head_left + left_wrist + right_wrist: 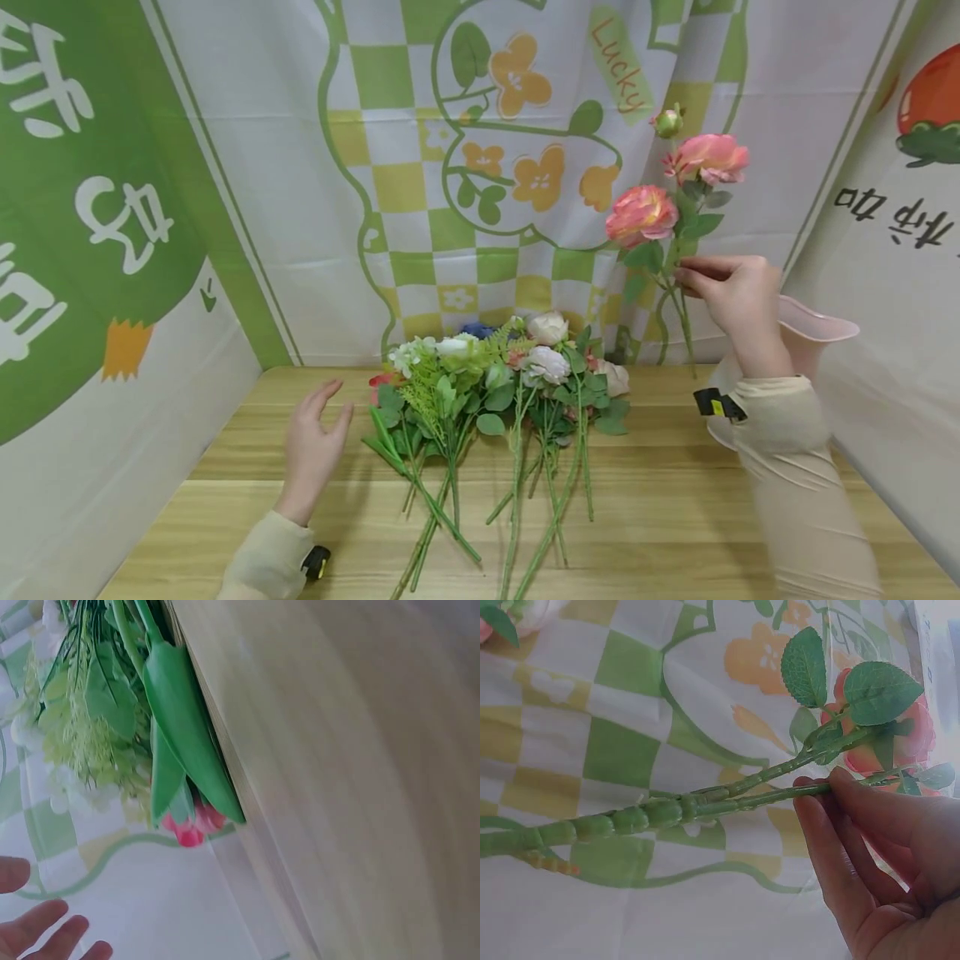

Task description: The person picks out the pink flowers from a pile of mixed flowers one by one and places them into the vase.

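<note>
My right hand [738,304] pinches a pink artificial flower [643,215] by one of its green branches, between thumb and fingertips. The spray is upright in the air, with two pink blooms, a bud and leaves above the hand and its stem [637,820] hanging below. Behind the right wrist stands a pale pink vase [813,333], partly hidden by the arm. My left hand [315,437] holds nothing, its fingers spread, left of a pile of artificial flowers [457,392]. A red-pink tulip [191,829] with broad green leaves lies nearest that hand.
The pile holds white, cream and blue blooms, stems pointing toward me across the wooden table [645,517]. A checked green-and-yellow curtain [405,187] hangs behind the table. Printed cloth walls [247,167] close in the left and right sides.
</note>
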`<state>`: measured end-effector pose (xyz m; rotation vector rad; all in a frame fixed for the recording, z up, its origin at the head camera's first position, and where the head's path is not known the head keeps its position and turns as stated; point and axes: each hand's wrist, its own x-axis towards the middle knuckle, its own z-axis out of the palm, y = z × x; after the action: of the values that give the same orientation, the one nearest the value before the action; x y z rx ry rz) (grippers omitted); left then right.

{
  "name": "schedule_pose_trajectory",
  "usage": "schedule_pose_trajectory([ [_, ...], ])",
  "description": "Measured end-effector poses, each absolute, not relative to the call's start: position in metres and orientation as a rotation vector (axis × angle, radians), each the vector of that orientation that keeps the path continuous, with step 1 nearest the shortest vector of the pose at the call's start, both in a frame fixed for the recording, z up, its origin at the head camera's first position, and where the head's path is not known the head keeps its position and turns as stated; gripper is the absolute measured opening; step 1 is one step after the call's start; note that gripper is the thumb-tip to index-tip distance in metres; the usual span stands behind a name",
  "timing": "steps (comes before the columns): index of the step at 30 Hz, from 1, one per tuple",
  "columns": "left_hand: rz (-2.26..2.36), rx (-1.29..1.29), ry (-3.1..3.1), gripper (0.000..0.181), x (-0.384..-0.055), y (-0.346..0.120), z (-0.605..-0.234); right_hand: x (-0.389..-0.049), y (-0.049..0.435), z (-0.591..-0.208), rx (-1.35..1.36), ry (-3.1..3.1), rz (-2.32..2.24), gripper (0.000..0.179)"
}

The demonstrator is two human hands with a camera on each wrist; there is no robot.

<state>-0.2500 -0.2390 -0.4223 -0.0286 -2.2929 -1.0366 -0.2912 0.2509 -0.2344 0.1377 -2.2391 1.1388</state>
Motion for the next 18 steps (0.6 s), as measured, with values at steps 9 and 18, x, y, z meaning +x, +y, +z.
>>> schedule_pose_trajectory([
  [9, -0.896, -0.01, -2.387, 0.043, -0.242, -0.258, -0.422, -0.29, 0.27, -0.216, 0.091, -2.253, 1.104, 0.035],
  [18, -0.824, 0.021, -2.469, 0.046, -0.237, -0.274, -0.423, -0.289, 0.281, -0.204, 0.05, -2.26, 1.067, 0.037],
])
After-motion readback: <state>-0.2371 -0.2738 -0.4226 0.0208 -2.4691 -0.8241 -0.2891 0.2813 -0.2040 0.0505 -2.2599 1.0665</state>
